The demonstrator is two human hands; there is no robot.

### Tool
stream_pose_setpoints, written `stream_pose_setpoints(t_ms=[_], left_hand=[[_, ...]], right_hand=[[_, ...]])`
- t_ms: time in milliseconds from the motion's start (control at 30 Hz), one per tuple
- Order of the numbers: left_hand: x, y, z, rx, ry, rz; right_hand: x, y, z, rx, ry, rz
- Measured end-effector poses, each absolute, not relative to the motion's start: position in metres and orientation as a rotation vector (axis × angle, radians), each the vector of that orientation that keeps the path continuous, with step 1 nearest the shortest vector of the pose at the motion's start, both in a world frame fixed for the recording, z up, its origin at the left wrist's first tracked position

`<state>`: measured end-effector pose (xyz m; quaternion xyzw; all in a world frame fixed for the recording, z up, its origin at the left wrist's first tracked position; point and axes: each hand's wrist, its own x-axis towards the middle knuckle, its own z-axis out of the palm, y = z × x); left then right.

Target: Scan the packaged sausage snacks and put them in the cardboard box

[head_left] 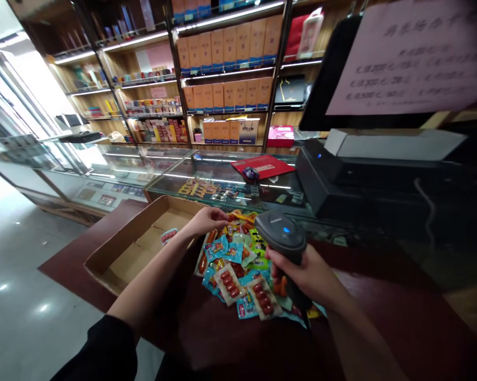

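Note:
My right hand (302,272) is wrapped round the handle of a dark grey barcode scanner (280,233), held upright with a blue light lit on top. Below and left of it lies a pile of small snack packets (238,254), blue, green and clear, several with little red sausages inside. At the pile's far left my left hand (208,219) has its thumb and fingers pinched together; what they hold, if anything, is too small to make out. Under my left forearm stands a shallow cardboard box (133,246), with one sausage packet (169,236) lying in it.
The dark red table (218,344) meets a glass display counter (170,177). On that counter are a red mat (264,166) and a computer mouse (250,173). A monitor (325,79) with a pink paper sign rises at the right. Shelves of boxed goods (224,47) line the back wall.

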<state>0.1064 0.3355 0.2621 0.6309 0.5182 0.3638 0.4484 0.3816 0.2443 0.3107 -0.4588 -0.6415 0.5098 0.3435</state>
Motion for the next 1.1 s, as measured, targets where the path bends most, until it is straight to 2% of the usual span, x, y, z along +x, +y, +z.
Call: stream_pose_setpoints(t_ms=[200, 467, 600, 733, 867, 1100], left_hand=[[0.112, 0.340, 0.231, 1.754, 1.420, 0.721], [0.105, 0.327, 0.253, 1.988, 1.455, 0.222], [0.104, 0.325, 0.255, 2.009, 1.549, 0.081], [0.100, 0.327, 0.248, 2.007, 1.595, 0.247], [0.092, 0.331, 0.246, 1.807, 1.422, 0.451], [0.090, 0.333, 0.253, 1.181, 1.205, 1.095]], right_hand=[[0.382, 0.245, 0.310, -1.174, -1.677, 1.360], [0.376, 0.246, 0.311, -1.179, -1.744, 1.326], [0.373, 0.246, 0.306, -1.206, -1.761, 1.344], [0.371, 0.245, 0.303, -1.223, -1.754, 1.395], [0.367, 0.241, 0.303, -1.230, -1.743, 1.446], [0.348, 0.238, 0.296, -1.193, -1.766, 1.603]])
